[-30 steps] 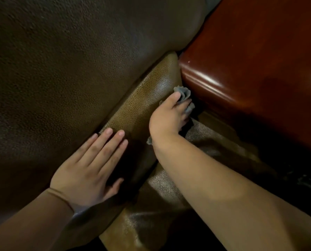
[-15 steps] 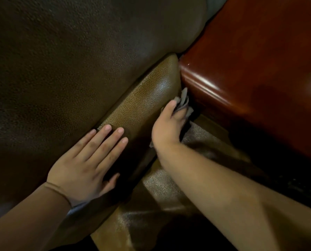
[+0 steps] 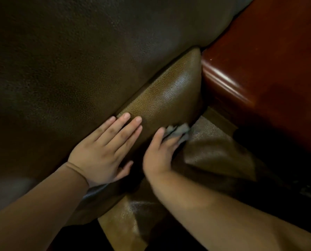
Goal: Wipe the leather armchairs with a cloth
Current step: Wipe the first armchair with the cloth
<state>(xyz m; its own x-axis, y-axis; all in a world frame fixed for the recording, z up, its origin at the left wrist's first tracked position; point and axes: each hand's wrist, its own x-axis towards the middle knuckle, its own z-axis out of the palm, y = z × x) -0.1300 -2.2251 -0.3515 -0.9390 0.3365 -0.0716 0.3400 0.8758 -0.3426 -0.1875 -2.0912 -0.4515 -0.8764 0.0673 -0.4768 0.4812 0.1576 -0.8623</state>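
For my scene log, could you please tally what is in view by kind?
Hands: 2, left hand flat on the leather, right hand holding the cloth
Grey cloth: 1
Leather cushion: 1
Glossy red-brown wooden piece: 1
Total: 5

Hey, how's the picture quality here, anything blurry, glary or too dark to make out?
Head view: dim overall; the right hand and grey cloth are motion-blurred, the left hand sharper; glare streaks on the red wooden furniture and a sheen on the tan leather cushion; the lower right corner falls into deep shadow.
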